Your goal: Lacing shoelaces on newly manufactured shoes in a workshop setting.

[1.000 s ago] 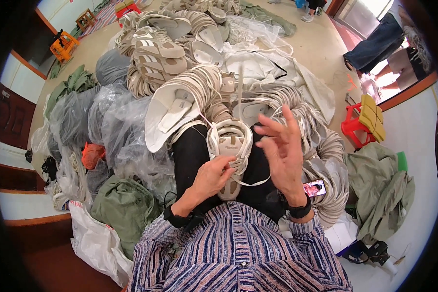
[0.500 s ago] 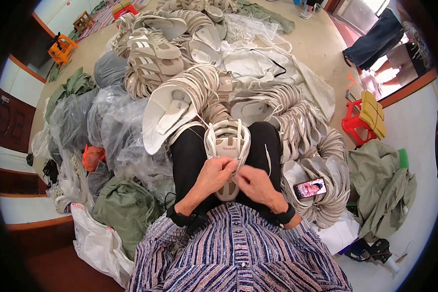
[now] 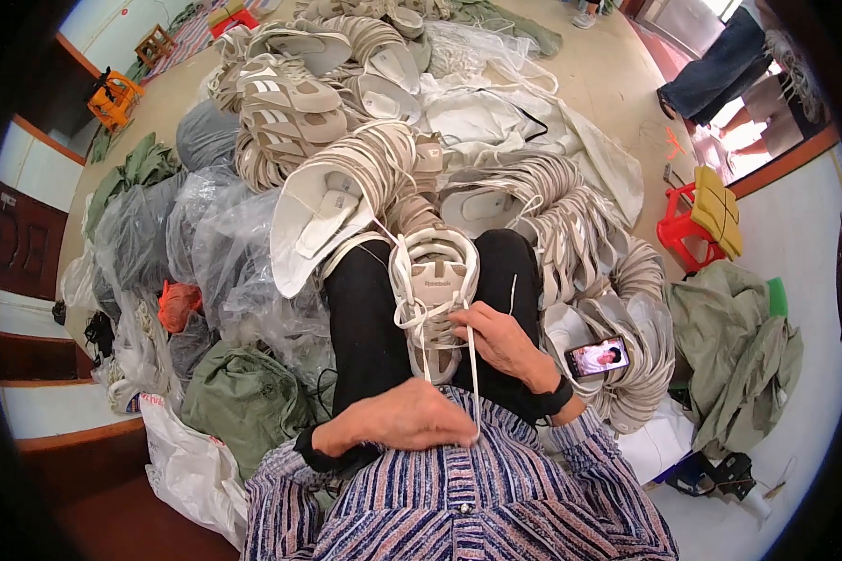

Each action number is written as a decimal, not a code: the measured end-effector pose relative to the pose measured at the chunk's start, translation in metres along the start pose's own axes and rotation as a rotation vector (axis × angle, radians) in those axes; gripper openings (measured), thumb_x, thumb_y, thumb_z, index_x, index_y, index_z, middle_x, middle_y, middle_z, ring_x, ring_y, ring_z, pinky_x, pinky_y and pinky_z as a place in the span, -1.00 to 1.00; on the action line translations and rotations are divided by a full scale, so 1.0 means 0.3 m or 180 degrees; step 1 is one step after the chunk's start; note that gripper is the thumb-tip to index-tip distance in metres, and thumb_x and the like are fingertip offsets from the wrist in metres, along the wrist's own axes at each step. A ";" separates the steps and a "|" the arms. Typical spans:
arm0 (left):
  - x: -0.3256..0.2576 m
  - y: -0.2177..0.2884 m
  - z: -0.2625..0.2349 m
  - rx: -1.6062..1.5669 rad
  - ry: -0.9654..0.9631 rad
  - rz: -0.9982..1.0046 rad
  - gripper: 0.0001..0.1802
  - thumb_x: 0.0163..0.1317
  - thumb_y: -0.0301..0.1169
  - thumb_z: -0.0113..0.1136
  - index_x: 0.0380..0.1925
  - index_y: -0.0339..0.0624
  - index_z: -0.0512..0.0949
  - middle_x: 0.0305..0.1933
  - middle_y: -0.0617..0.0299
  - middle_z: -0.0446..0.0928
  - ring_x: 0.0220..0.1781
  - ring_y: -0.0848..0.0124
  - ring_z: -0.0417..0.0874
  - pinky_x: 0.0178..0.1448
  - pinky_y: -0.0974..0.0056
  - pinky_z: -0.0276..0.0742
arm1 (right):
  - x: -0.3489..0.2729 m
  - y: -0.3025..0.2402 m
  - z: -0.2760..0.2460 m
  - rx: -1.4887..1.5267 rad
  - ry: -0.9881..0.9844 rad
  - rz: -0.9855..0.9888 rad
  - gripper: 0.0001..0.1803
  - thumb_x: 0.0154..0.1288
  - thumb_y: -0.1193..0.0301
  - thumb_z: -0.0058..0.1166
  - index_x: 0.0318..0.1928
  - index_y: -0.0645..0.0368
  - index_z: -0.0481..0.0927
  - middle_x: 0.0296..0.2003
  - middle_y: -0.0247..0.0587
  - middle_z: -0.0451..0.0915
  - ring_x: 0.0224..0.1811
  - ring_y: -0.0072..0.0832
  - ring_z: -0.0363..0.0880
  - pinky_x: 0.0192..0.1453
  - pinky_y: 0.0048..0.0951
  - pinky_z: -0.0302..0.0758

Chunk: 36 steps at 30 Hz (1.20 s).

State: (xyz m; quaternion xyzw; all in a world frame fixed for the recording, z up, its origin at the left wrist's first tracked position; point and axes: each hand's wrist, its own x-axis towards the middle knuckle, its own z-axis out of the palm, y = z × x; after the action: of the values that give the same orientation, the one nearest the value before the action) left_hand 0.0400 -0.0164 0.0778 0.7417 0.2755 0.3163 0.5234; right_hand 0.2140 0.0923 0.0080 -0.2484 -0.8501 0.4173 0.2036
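Observation:
A beige and white shoe upper (image 3: 444, 285) lies between my thighs with its tongue side up. White laces run through its eyelets, and a loop hangs at its left edge. My left hand (image 3: 407, 416) is down by my waist, its fingers closed on a white shoelace (image 3: 474, 383) drawn taut from the upper. At the upper's right edge, my right hand (image 3: 503, 344) has thumb and forefinger pinched on the lace beside the eyelets; the exact contact is partly hidden by the fingers.
Stacked shoe uppers (image 3: 346, 192) rise in front of me, with more stacks at the right. A lit phone (image 3: 599, 357) rests on the right stack. Plastic-wrapped bundles (image 3: 215, 243) and a green cloth bag (image 3: 243, 397) lie left. A red stool (image 3: 687, 229) stands right.
My left hand has moved from the upper down toward my waist, drawing the lace out. My right hand has shifted slightly right and up along the upper's edge.

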 end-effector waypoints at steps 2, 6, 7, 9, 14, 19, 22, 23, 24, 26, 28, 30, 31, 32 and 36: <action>-0.014 0.028 -0.026 0.0180 -0.0280 -0.0070 -0.82 0.16 -0.32 0.21 -0.34 -0.19 0.60 -0.47 0.20 0.59 -0.51 0.25 0.60 -0.45 0.26 0.49 | -0.012 -0.008 -0.015 0.0115 0.0004 0.0087 -0.79 0.22 0.46 0.02 -0.12 0.22 0.47 -0.37 -0.03 0.44 -0.30 -0.11 0.51 -0.28 -0.26 0.45; -0.061 0.050 -0.101 -0.0372 -0.0271 -0.0091 -0.82 0.16 -0.36 0.22 -0.33 -0.24 0.61 -0.45 0.13 0.60 -0.50 0.25 0.59 -0.47 0.28 0.43 | -0.104 -0.097 -0.074 -0.0187 -0.0211 0.0385 -0.82 0.28 0.38 -0.03 -0.36 0.26 0.51 -0.55 -0.13 0.45 -0.49 -0.24 0.51 -0.42 -0.38 0.41; -0.073 0.050 -0.114 -0.0614 -0.0286 -0.0142 -0.82 0.15 -0.37 0.23 -0.33 -0.26 0.62 -0.46 0.12 0.59 -0.51 0.27 0.59 -0.48 0.30 0.42 | -0.120 -0.142 -0.110 0.0109 -0.0710 0.0757 -0.79 0.29 0.38 -0.07 -0.38 0.26 0.52 -0.59 -0.15 0.47 -0.54 -0.24 0.51 -0.44 -0.36 0.41; -0.091 0.047 -0.127 -0.1003 -0.0373 -0.0221 -0.84 0.14 -0.41 0.24 -0.34 -0.29 0.62 -0.49 0.12 0.59 -0.54 0.34 0.57 -0.51 0.33 0.38 | -0.156 -0.195 -0.149 0.0751 -0.1221 0.1206 -0.72 0.32 0.36 -0.15 -0.43 0.25 0.55 -0.67 -0.22 0.48 -0.60 -0.37 0.49 -0.48 -0.40 0.40; -0.097 0.068 -0.151 -0.0940 -0.0839 -0.0427 -0.82 0.18 -0.37 0.21 -0.36 -0.29 0.60 -0.54 0.18 0.53 -0.61 0.38 0.47 -0.56 0.33 0.30 | -0.124 -0.207 -0.092 0.1704 0.0602 0.1867 -0.80 0.36 0.48 -0.13 -0.05 0.23 0.44 -0.43 -0.33 0.55 -0.49 -0.65 0.46 -0.47 -0.66 0.40; -0.128 0.123 -0.174 -0.1045 -0.1162 -0.0286 -0.82 0.21 -0.36 0.17 -0.40 -0.29 0.56 -0.56 0.17 0.47 -0.62 0.31 0.41 -0.54 0.26 0.25 | 0.022 -0.150 0.014 0.1777 0.1544 0.1442 -0.62 0.24 0.57 0.01 0.08 0.23 0.35 -0.37 -0.19 0.57 -0.45 -0.60 0.51 -0.39 -0.58 0.45; -0.170 0.162 -0.180 -0.1628 -0.0696 0.0571 -0.84 0.22 -0.42 0.14 -0.42 -0.32 0.56 -0.57 0.13 0.46 -0.61 0.24 0.39 -0.53 0.20 0.23 | 0.047 -0.107 0.070 0.1043 0.0959 0.1186 -0.78 0.21 0.55 0.05 -0.11 0.29 0.48 -0.33 -0.13 0.56 -0.35 -0.51 0.55 -0.29 -0.49 0.47; -0.195 0.184 -0.185 -0.1553 -0.0642 0.0831 -0.80 0.21 -0.39 0.14 -0.44 -0.35 0.54 -0.65 0.19 0.36 -0.65 0.24 0.39 -0.53 0.23 0.23 | 0.063 -0.116 0.089 0.0840 0.0920 0.0916 -0.82 0.20 0.56 0.05 -0.16 0.30 0.50 -0.34 -0.11 0.55 -0.36 -0.44 0.55 -0.28 -0.46 0.48; -0.207 0.189 -0.192 -0.1547 -0.0620 0.0838 -0.80 0.21 -0.39 0.14 -0.44 -0.35 0.54 -0.65 0.19 0.36 -0.65 0.24 0.39 -0.53 0.23 0.23 | 0.071 -0.107 0.104 0.0620 0.0916 0.0680 -0.86 0.18 0.56 0.06 -0.22 0.31 0.52 -0.35 -0.09 0.53 -0.37 -0.37 0.55 -0.27 -0.43 0.48; -0.226 0.202 -0.205 -0.1578 -0.0492 0.1331 -0.79 0.21 -0.39 0.14 -0.46 -0.36 0.54 -0.67 0.19 0.33 -0.66 0.27 0.36 -0.56 0.23 0.15 | 0.080 -0.102 0.112 0.0571 0.0979 0.0574 -0.86 0.17 0.56 0.05 -0.23 0.31 0.52 -0.40 -0.07 0.48 -0.39 -0.25 0.53 -0.28 -0.41 0.47; -0.244 0.207 -0.208 -0.1563 -0.0515 0.1309 -0.77 0.20 -0.38 0.16 -0.48 -0.37 0.54 -0.67 0.18 0.34 -0.66 0.26 0.36 -0.56 0.22 0.13 | 0.096 -0.119 0.099 0.0146 0.0832 0.0570 -0.83 0.17 0.57 0.02 -0.20 0.29 0.51 -0.35 -0.07 0.43 -0.39 -0.19 0.52 -0.27 -0.35 0.48; -0.245 0.214 -0.216 -0.1531 -0.0566 0.1494 -0.76 0.20 -0.36 0.16 -0.48 -0.37 0.54 -0.66 0.15 0.36 -0.66 0.25 0.36 -0.57 0.22 0.12 | 0.119 -0.119 0.108 -0.0113 0.0780 0.0362 -0.83 0.15 0.57 0.01 -0.20 0.28 0.50 -0.32 -0.07 0.40 -0.35 -0.16 0.50 -0.26 -0.30 0.48; -0.248 0.215 -0.222 -0.1585 -0.0525 0.1603 -0.76 0.19 -0.36 0.17 -0.47 -0.38 0.56 -0.66 0.14 0.38 -0.69 0.27 0.34 -0.59 0.21 0.09 | 0.125 -0.118 0.112 -0.0369 0.0731 0.0153 -0.82 0.14 0.57 0.00 -0.21 0.28 0.48 -0.29 -0.07 0.38 -0.31 -0.13 0.49 -0.25 -0.26 0.48; -0.259 0.215 -0.233 -0.1587 -0.0525 0.1607 -0.76 0.19 -0.36 0.17 -0.47 -0.38 0.56 -0.66 0.14 0.38 -0.69 0.27 0.34 -0.59 0.21 0.09 | 0.124 -0.116 0.115 -0.0374 0.0730 0.0155 -0.82 0.14 0.57 0.00 -0.21 0.28 0.48 -0.29 -0.07 0.38 -0.31 -0.13 0.49 -0.25 -0.26 0.48; -0.315 0.213 -0.277 -0.1611 -0.0413 0.1938 -0.77 0.17 -0.37 0.20 -0.48 -0.39 0.59 -0.69 0.14 0.39 -0.76 0.32 0.28 -0.64 0.23 -0.01 | 0.118 -0.105 0.123 -0.0961 0.0496 0.0377 -0.81 0.01 0.54 0.05 -0.29 0.26 0.46 -0.28 -0.10 0.38 -0.18 -0.10 0.43 -0.22 -0.23 0.46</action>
State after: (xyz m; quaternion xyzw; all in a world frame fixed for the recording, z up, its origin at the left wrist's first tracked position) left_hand -0.0793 -0.0555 0.1424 0.6555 -0.0771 0.4672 0.5882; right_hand 0.1574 0.0741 0.0174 -0.3574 -0.8686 0.2757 0.2042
